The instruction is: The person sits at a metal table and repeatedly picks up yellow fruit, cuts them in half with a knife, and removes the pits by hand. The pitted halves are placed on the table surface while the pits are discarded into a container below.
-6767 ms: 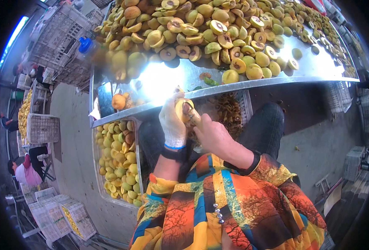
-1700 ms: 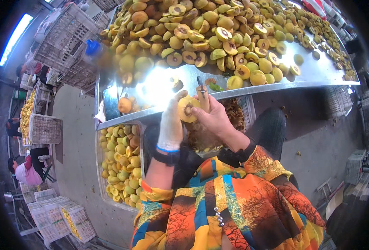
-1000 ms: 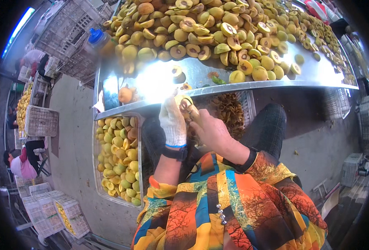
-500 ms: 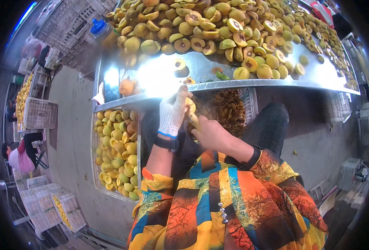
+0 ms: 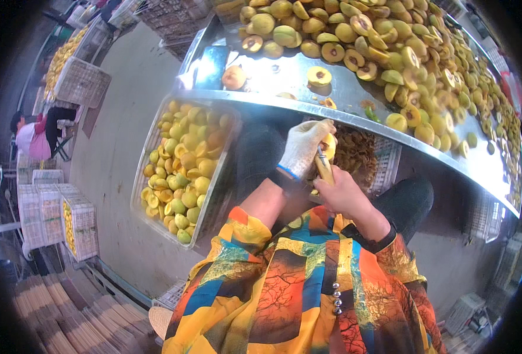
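Note:
My left hand (image 5: 303, 148), in a white knitted glove, is closed around a yellow peach half (image 5: 329, 146) just below the table's near edge. My bare right hand (image 5: 346, 193) grips a pitting tool with a wooden handle (image 5: 324, 170). The tool's metal end touches or nearly touches the cut side of the peach; fingers hide part of the contact. Beneath both hands stands a white crate (image 5: 389, 165) containing brownish scraps. Left of my knees, a translucent plastic crate (image 5: 140, 187) is filled with yellow-green peach halves.
A metal table (image 5: 272, 79) spans the front, heaped with halved peaches (image 5: 390, 35). One loose half (image 5: 319, 76) lies near its edge. Stacked white crates (image 5: 48, 215) stand at far left. A seated person (image 5: 34, 138) is beyond the aisle. Flattened cardboard (image 5: 78, 312) lies at lower left.
My view has turned, so the table now slants down to the right and the peach crate sits more fully in sight. Both hands still hold the peach half and the tool together.

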Demonstrator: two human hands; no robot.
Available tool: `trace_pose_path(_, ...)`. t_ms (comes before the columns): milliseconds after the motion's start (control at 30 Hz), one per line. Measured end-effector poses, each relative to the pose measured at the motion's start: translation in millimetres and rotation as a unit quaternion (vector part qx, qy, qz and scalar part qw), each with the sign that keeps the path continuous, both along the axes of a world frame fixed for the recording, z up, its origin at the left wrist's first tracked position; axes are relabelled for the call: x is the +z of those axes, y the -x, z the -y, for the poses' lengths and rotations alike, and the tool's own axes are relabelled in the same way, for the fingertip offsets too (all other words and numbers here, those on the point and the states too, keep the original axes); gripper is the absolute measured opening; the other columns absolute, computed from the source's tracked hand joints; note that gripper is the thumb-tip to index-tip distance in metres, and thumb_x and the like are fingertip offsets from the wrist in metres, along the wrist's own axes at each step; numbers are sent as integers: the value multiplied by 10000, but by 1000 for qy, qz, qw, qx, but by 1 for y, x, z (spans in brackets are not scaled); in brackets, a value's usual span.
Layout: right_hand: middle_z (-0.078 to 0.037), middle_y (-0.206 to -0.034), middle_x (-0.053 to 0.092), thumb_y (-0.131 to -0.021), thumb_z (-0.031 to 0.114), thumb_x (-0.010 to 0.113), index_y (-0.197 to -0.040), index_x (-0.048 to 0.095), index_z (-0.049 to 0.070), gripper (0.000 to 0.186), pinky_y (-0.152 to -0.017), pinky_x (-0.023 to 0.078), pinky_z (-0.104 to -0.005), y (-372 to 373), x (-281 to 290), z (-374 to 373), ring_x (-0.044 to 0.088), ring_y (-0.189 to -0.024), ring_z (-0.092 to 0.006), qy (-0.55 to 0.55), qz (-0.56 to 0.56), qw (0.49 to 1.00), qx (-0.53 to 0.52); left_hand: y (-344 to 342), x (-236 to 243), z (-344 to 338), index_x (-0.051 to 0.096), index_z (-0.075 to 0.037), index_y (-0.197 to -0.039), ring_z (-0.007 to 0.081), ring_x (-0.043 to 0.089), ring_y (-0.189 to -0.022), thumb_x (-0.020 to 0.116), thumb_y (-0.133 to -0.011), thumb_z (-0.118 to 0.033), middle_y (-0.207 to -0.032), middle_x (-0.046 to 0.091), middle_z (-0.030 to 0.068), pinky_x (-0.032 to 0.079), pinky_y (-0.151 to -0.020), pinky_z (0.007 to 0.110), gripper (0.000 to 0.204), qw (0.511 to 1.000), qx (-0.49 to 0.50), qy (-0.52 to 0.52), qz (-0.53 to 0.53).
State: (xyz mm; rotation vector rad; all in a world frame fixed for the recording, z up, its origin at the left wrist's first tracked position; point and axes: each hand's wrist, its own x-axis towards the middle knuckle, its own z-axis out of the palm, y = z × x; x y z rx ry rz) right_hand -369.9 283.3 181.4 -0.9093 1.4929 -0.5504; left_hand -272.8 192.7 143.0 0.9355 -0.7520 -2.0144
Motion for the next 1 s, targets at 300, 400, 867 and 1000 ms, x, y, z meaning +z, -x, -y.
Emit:
trace_pose_path(300,35,-513,324,-923,193,475,-942,470,84,111,-291,260,-216,22,-28,4,274,-324,-51,-20,534,840,-93,-14,10,28,527,-59,-920,204,568,-479,564,-867,-382,-669,572,66,397,-342,280,330,972,188,-105,-89)
trace_pose_path(400,27,-523,335,-928,233,482,-958,476,95,141,-293,271,-218,38,-42,4,269,-327,-54,-9,461,872,-163,-94,-1,56,551,-59,-932,184,614,-560,540,-869,-371,-754,614,75,429,-360,255,319,958,258,94,87)
trace_pose_path(867,8,-544,371,-894,164,531,-947,459,67,131,-336,306,-222,29,-49,15,312,-348,-69,-68,312,939,-131,-274,-135,64,568,-74,-1022,376,580,-828,555,-779,-105,-955,583,174,472,-723,432,245,523,-85,286,798)
trace_pose_path(1000,8,-555,410,-867,123,558,-927,456,60,134,-337,315,-212,20,-42,25,360,-359,-62,-59,270,956,-98,-274,-148,77,576,-74,-903,340,602,-768,498,-820,-129,-845,574,176,494,-640,432,127,481,-104,267,828)
